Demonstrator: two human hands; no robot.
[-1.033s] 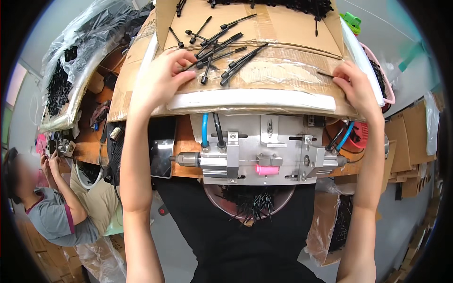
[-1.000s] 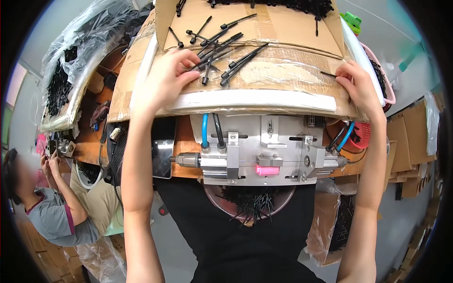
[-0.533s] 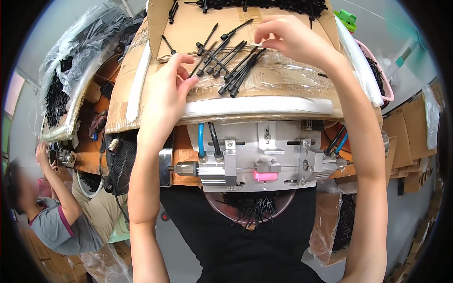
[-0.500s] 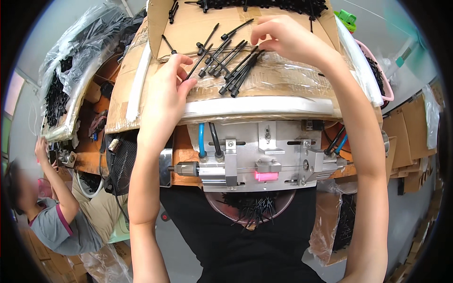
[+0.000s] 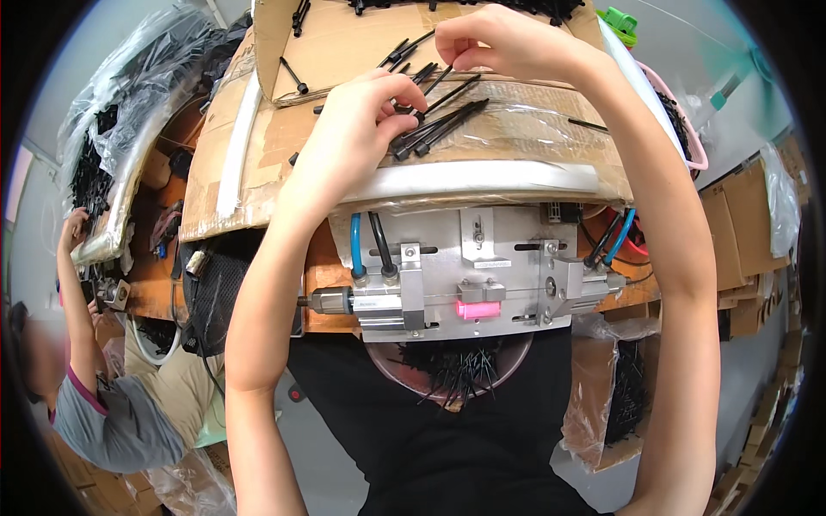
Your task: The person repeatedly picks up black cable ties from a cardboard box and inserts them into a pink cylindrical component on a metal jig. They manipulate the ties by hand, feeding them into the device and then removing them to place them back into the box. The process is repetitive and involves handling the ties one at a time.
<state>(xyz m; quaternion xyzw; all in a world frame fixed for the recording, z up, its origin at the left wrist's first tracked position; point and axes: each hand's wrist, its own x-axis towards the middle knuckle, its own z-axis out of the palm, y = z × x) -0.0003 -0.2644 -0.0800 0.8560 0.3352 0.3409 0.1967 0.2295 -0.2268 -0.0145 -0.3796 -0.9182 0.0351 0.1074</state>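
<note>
Thin black rods with knobbed ends [image 5: 452,127] lie in a loose pile on the cardboard ledge at the front of a box. Over the pile's left side, my left hand [image 5: 366,116] is closed, its thumb and fingers pinching a rod by its dark knobbed end. To the far right of it, my right hand [image 5: 503,43] has its fingertips pinched together at the thin tip of a black rod [image 5: 438,80]. Whether both hands grip the same rod is hard to see. Other rods stick out behind the left fingers, partly hidden.
Below the ledge sits a metal fixture [image 5: 525,236] with cylinders, hoses and a pink block [image 5: 478,310]. A bowl of black rods [image 5: 379,357] is under it. The cardboard box [image 5: 344,43] holds more rods. At left, a co-worker [image 5: 120,413] reaches toward another box.
My left hand has moved right and up onto the pile and closed on a rod. My right hand has shifted slightly left and up, its fingers now pinched. The view has shifted a little.
</note>
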